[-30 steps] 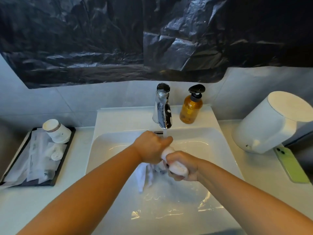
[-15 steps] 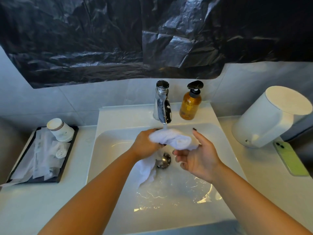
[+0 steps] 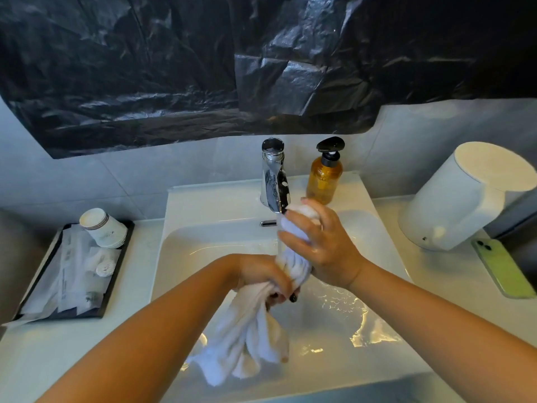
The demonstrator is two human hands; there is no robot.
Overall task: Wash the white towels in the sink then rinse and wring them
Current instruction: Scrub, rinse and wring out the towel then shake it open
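A wet white towel (image 3: 247, 338) is twisted into a rope over the white sink (image 3: 363, 359). My right hand (image 3: 325, 251) grips its upper end just under the chrome tap (image 3: 274, 181), where a thin stream of water runs. My left hand (image 3: 261, 277) is closed around the towel lower down, and the loose end hangs below it into the basin. Shallow water glints on the sink floor.
An amber soap pump bottle (image 3: 325, 175) stands right of the tap. A white cylindrical container (image 3: 465, 199) and a green phone (image 3: 504, 267) lie on the right counter. A black tray (image 3: 116, 257) with paper cups (image 3: 101, 228) and wrapped items sits on the left.
My right hand was open beside the towel; it has now closed on the upper end and risen toward the tap. The towel is stretched and twisted between both hands.
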